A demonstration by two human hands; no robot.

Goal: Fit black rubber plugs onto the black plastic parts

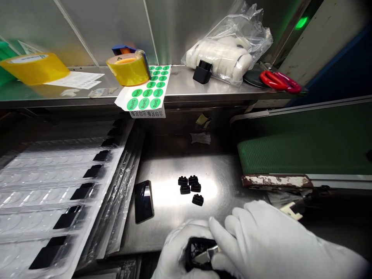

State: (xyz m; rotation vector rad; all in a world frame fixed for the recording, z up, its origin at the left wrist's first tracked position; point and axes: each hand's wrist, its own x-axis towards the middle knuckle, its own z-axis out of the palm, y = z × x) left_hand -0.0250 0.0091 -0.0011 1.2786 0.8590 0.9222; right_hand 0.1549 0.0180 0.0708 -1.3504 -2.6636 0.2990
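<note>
Black part (200, 248): held low and near, at the front edge of the steel bench, between both gloved hands, with a small metal piece against it.
Surface: a shiny steel bench (174, 209) under a steel shelf (186, 87); a green belt (305, 147) runs off to the right.
Small black pieces (190, 188): five — four bunched together, one just nearer.
Trays: a stack of clear trays (52, 201) on the left, six black parts showing along its right edge.
Phone (143, 201): one, lying flat between the trays and the small pieces.
Shelf: two yellow tape rolls (128, 69), a green sticker sheet (148, 91), a plastic bag (229, 54), red scissors (280, 81).
Left hand (177, 252): fingers curled around the black part.
Right hand (261, 240): fingers closed on the part from the right — how tightly, I cannot tell.
</note>
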